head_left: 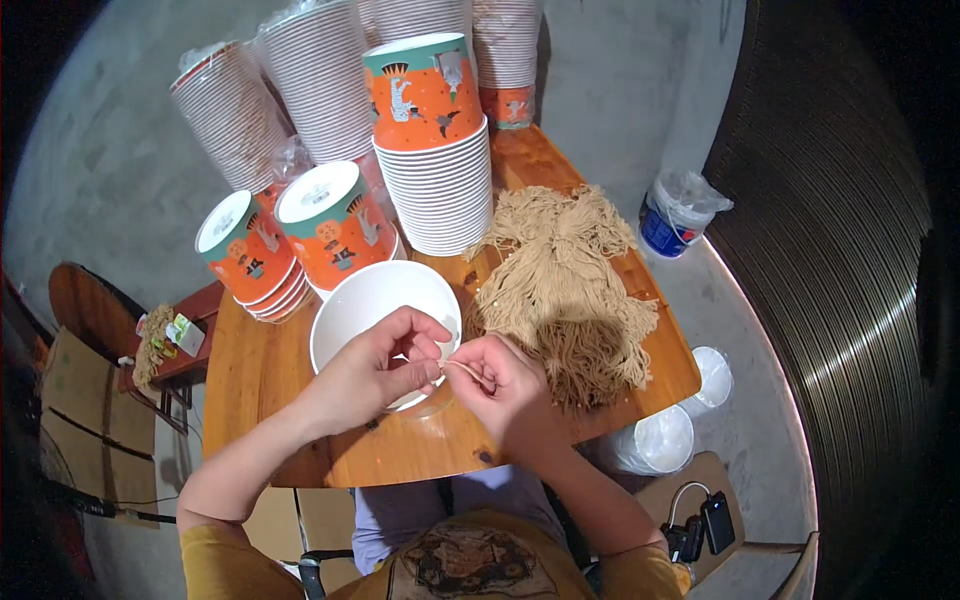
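Observation:
My left hand (378, 365) holds the near rim of an open white paper bucket (352, 300) lying on the wooden table (255, 365). My right hand (500, 385) pinches a thin beige string (462, 368) right at that rim, fingertips touching those of my left hand. A big heap of beige strings (565, 285) lies just right of my hands.
Stacks of upside-down orange and teal paper buckets (425, 95) and white-ribbed stacks (320, 80) fill the table's far half. A small stool (165, 340) with strings stands left. White containers (655, 440) and a blue-white bucket (670, 220) sit on the floor at right.

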`<state>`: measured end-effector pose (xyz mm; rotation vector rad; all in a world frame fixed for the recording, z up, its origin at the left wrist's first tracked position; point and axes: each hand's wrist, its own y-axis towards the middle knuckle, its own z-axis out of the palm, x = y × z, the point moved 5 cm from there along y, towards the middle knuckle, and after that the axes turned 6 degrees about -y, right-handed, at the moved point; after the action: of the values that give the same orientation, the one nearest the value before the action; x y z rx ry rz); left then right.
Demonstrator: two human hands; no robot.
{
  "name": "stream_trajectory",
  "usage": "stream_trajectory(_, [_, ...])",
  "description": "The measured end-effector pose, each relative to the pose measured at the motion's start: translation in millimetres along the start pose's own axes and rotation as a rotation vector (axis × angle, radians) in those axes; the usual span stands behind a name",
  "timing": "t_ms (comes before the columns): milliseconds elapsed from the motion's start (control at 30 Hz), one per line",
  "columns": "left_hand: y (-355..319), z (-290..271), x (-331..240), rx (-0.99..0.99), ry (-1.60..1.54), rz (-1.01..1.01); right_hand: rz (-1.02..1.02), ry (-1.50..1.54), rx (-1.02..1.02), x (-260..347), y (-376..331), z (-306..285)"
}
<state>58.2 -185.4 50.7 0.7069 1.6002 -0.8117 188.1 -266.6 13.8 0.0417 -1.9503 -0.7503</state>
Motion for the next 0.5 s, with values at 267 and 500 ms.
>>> stream_trajectory(267, [-1,1,-19,-0.007,0.609,0.276,-0.024,-0.044,-0.025,2,-3,2])
stream_trajectory(500, [-10,10,-20,-0.152,0.678,0.329,-0.066,-0.133,-0.05,5,-10,5])
